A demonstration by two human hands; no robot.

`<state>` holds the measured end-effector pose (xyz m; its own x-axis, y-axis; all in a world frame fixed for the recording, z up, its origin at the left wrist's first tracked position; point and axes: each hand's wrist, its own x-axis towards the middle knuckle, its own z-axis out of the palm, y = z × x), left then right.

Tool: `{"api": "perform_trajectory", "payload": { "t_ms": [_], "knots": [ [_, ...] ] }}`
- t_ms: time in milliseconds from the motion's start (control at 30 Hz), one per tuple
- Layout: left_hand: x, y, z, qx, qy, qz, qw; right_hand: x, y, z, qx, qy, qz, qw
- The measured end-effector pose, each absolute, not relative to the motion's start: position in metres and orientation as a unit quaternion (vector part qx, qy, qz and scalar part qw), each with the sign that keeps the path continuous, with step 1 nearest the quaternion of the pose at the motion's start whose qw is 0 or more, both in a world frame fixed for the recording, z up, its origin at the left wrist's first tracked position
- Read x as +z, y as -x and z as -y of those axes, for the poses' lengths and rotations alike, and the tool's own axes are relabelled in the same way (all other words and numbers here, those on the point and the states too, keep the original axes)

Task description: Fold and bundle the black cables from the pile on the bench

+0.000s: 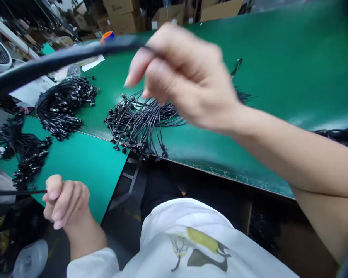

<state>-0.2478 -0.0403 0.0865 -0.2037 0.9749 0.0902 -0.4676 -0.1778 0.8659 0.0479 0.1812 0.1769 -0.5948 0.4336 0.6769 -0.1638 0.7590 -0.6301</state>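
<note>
Cables (150, 119) lie bundled on the green table (284, 65); right grip (188, 79) clamps a black cord (75, 55); left grip (68, 200) clamps a black strand (20, 192).

A blurred black cable (60, 59) slants across the upper left, a straight dark length (26, 192) nearly level below it.

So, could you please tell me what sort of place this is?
Probably a cable workshop or small factory: bundled black cables lie on a green worktable, with cardboard boxes beyond it.
</note>
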Motion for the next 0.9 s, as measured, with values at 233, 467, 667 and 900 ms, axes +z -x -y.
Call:
{"api": "perform_trajectory", "payload": {
  "t_ms": [233,467,667,900],
  "knots": [
    [0.098,0.231,0.023,0.548,-0.489,-0.018,0.678,0.167,-0.032,-0.207,0.472,0.054,0.807,0.351],
    [0.096,0.225,0.023,0.679,-0.418,-0.243,0.552,0.187,-0.054,-0.182,0.432,0.005,0.792,0.431],
    [0.099,0.209,0.020,0.605,-0.501,-0.269,0.557,0.172,-0.054,-0.211,0.386,0.177,0.870,0.251],
    [0.093,0.198,0.015,0.578,-0.502,-0.342,0.545,0.200,-0.090,-0.175,0.351,0.222,0.716,0.561]
  ]
}}
